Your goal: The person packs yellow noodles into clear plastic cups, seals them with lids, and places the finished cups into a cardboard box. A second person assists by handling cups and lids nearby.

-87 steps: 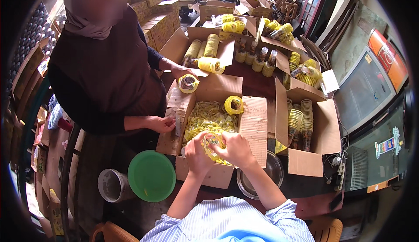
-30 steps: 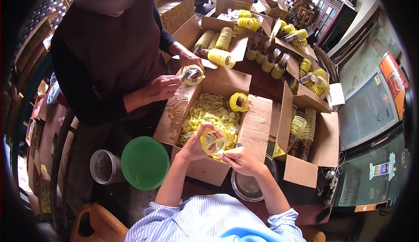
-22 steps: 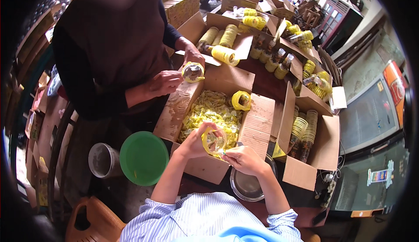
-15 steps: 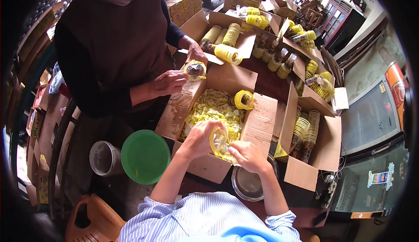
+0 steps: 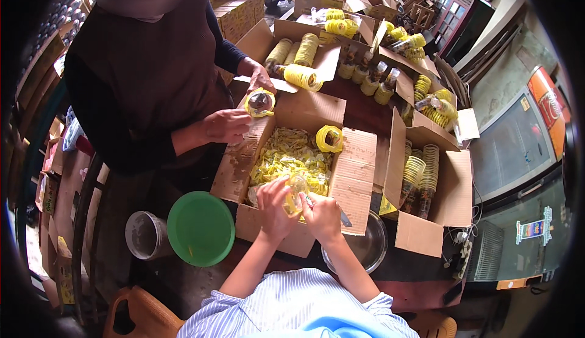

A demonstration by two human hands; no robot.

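Note:
My left hand [image 5: 273,207] holds a clear plastic cup [image 5: 296,193] with a yellow band, tilted over the near side of a cardboard box. At the cup's near edge, my right hand [image 5: 322,217] is closed around a slim knife-like tool [image 5: 345,219]; its grey end sticks out past the fingers, and the rest is mostly hidden. Yellow and clear plastic scraps [image 5: 286,155] fill the box [image 5: 356,179]. Another yellow-banded cup [image 5: 329,139] lies at its far right corner. Across the box, a co-worker's hands [image 5: 234,122] hold a similar cup [image 5: 260,103].
A green basin [image 5: 201,228] and a grey-white bucket [image 5: 146,235] stand at left. A metal bowl [image 5: 359,249] sits beside my right forearm. Stacked cups [image 5: 429,167] fill an open box [image 5: 454,186] at right; more cup stacks [image 5: 301,77] and bottles [image 5: 373,80] stand farther back.
Both my hands have shifted slightly left with the cup, and the cup has turned. The tool's grey end now shows beyond my right hand. The co-worker still holds a cup.

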